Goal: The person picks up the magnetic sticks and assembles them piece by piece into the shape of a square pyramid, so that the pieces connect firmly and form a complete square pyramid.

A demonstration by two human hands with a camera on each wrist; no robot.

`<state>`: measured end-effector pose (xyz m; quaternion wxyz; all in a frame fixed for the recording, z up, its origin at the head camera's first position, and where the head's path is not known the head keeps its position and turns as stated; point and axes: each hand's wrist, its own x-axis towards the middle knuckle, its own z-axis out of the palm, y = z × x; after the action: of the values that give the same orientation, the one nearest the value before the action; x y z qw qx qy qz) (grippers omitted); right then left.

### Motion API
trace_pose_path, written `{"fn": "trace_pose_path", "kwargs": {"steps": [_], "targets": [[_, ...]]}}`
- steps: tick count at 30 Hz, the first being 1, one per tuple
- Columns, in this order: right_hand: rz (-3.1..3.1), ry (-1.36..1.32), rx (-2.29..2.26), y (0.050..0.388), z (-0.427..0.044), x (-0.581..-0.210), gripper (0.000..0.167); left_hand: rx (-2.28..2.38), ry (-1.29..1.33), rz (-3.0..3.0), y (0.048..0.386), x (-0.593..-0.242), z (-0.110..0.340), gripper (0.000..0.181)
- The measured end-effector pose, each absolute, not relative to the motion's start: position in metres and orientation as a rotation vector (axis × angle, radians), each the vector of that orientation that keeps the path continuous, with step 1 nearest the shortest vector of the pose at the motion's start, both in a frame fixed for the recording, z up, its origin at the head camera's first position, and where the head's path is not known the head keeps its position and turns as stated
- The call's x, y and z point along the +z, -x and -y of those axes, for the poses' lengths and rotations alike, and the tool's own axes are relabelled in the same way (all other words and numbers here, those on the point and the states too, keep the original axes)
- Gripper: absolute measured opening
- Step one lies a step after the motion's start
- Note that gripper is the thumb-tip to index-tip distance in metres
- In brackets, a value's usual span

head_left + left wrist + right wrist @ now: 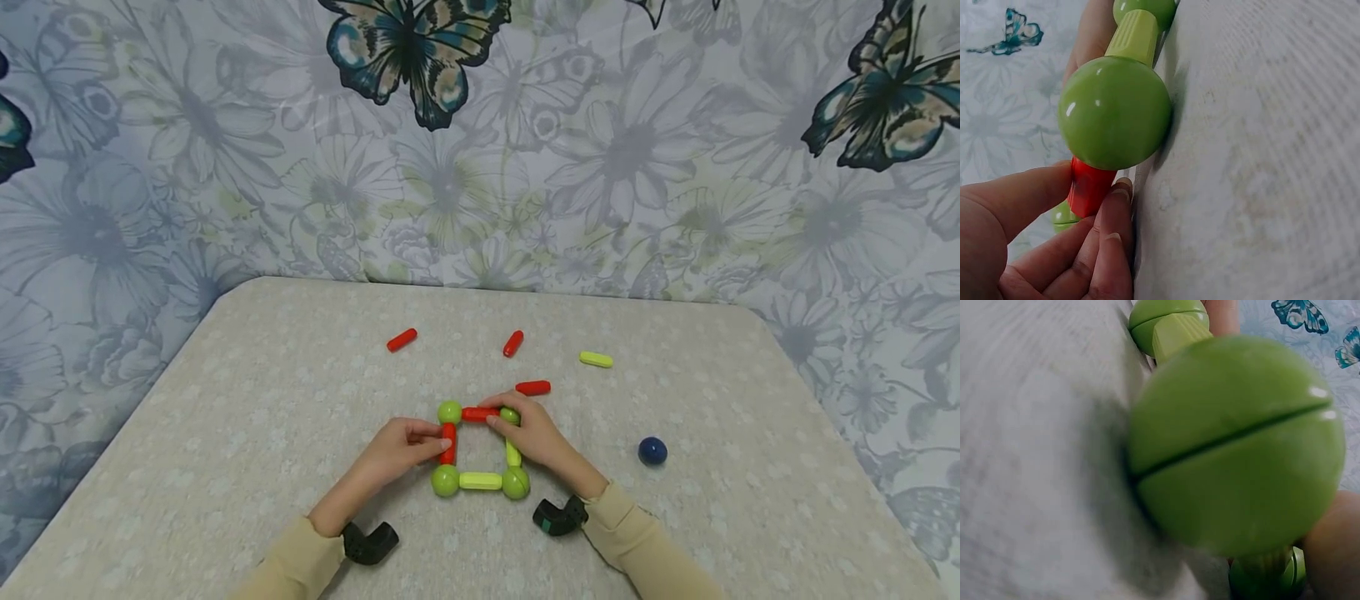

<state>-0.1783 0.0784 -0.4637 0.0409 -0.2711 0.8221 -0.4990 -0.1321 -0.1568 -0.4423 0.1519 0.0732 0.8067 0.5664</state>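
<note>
A square of green balls joined by short rods lies on the table. My left hand point(397, 446) pinches the left red rod point(449, 454) between thumb and fingers; the left wrist view shows this rod against the near-left green ball point(1115, 112). At the far side, my right hand point(538, 432) holds the far red rod point(476, 414) between thumb and forefinger, close to the far-right green ball point(509, 415), partly covered. Yellow-green rods form the near side point(481, 481) and right side point(513, 454). In the right wrist view, the near-right green ball point(1235, 444) hides the fingertips.
Beyond the square lie loose red rods, one at left point(402, 340), one in the middle point(513, 343) and one point(533, 387) just past my right hand. A yellow-green rod point(596, 359) lies farther right. A dark blue ball point(652, 451) rests right of my right hand.
</note>
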Motion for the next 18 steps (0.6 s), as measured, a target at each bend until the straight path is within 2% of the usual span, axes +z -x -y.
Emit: {"fn": "trace_pose_path", "kwargs": {"steps": [12, 18], "targets": [[-2.546, 0.81, -1.483, 0.179, -0.0785, -0.4626, 0.021, 1.635, -0.159, -2.317, 0.1342, -0.4445, 0.156, 0.039], [-2.55, 0.822, -1.481, 0.1781, -0.0785, -0.4618, 0.02, 1.722, -0.114, -2.282, 0.1343, -0.4445, 0.1566, 0.031]]}}
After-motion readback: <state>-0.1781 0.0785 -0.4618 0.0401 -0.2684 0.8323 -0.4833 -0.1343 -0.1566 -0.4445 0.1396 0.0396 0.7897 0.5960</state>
